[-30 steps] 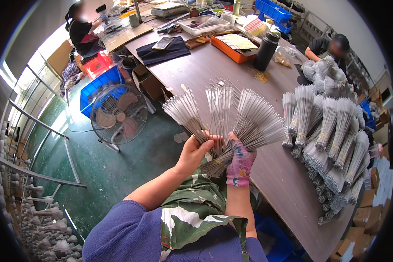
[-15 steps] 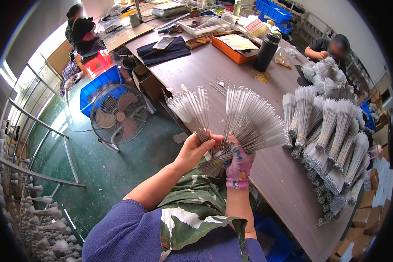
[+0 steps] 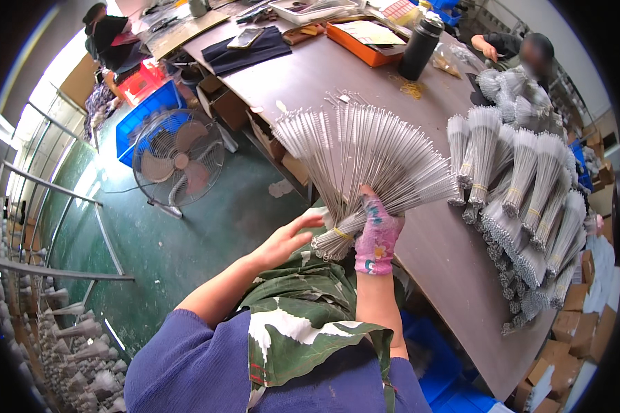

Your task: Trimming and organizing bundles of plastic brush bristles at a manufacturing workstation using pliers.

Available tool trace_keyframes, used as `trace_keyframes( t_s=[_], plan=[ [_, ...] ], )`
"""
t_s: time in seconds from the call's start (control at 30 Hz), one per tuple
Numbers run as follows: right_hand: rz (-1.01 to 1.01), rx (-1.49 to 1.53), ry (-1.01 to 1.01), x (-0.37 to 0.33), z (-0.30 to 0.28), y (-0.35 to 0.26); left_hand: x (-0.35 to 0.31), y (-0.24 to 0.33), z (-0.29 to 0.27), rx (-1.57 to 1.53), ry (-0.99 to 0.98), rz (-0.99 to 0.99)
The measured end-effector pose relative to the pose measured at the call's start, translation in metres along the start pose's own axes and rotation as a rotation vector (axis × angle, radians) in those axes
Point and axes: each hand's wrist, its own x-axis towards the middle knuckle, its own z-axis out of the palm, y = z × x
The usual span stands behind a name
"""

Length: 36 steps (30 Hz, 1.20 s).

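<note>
Right hand point(image 3: 379, 234), in a pink flowered glove with the thumb tip bare: closed around the stems of one brush bundle. Left hand point(image 3: 286, 241), bare: fingers extended and parted, nothing in grasp, just left of the same bundle; contact with the stems, cannot tell.

Brush bundle point(image 3: 375, 148), one, of thin wire brushes: bristled ends upward, spread into a broad fan; looped ends gathered below, yellow band point(image 3: 341, 233) around the lower stems. Location: in front of the body, upper part over the table edge.

Apron point(image 3: 303, 344), green and white camouflage, over a purple-blue top point(image 3: 186, 358).

Table point(image 3: 448, 282), brownish grey. On right side: large pile of banded brush bundles point(image 3: 523, 172), some upright, others lying. Toward far side: yellow rubber bands point(image 3: 412, 89), loose; black bottle point(image 3: 420, 48), upright; orange box point(image 3: 350, 47) with papers inside; dark cloth point(image 3: 258, 55) with phone point(image 3: 246, 38) on top.

Left of table, on green floor point(image 3: 207, 255): standing fan point(image 3: 179, 160); blue crate point(image 3: 129, 134) behind; red crate point(image 3: 141, 82) farther back.

Lower left: more brushes point(image 3: 83, 344), massed. Lower right: cardboard boxes point(image 3: 565, 344).

Far left and far right: one co-worker each.
</note>
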Motion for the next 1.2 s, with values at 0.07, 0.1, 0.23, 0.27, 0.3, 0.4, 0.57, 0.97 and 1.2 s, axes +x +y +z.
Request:
trace_keyframes(
  t_s=[0.07, 0.1, 0.23, 0.27, 0.3, 0.4, 0.57, 0.97, 1.2],
  plan=[
    [0.038, 0.044, 0.066, 0.011, -0.002, 0.007, -0.008, -0.028, 0.004, 0.468, -0.004, -0.097],
    [0.039, 0.063, 0.11, 0.01, 0.002, -0.001, -0.009, -0.016, 0.01, 0.6, -0.093, -0.118],
    [0.051, 0.12, 0.055, 0.011, -0.002, -0.004, -0.013, -0.017, 0.025, 0.668, -0.018, -0.101],
    [0.065, 0.077, 0.06, 0.01, -0.002, -0.003, -0.012, -0.018, 0.026, 0.457, 0.005, -0.197],
    [0.078, 0.034, 0.067, 0.009, -0.003, -0.003, -0.01, -0.013, 0.028, 0.244, 0.024, -0.288],
    [0.007, 0.006, -0.027, 0.007, -0.012, 0.01, -0.001, 0.008, 0.026, -0.016, -0.05, -0.436],
    [0.163, -0.015, 0.039, 0.006, -0.013, 0.02, 0.002, 0.037, 0.025, -0.621, -0.073, -0.5],
    [-0.002, 0.017, -0.121, -0.005, -0.001, 0.013, 0.024, 0.046, 0.014, -0.066, 0.332, -0.05],
    [-0.028, -0.054, -0.346, -0.002, -0.001, 0.004, 0.053, 0.053, 0.019, 0.271, 0.418, 0.318]
  ],
)
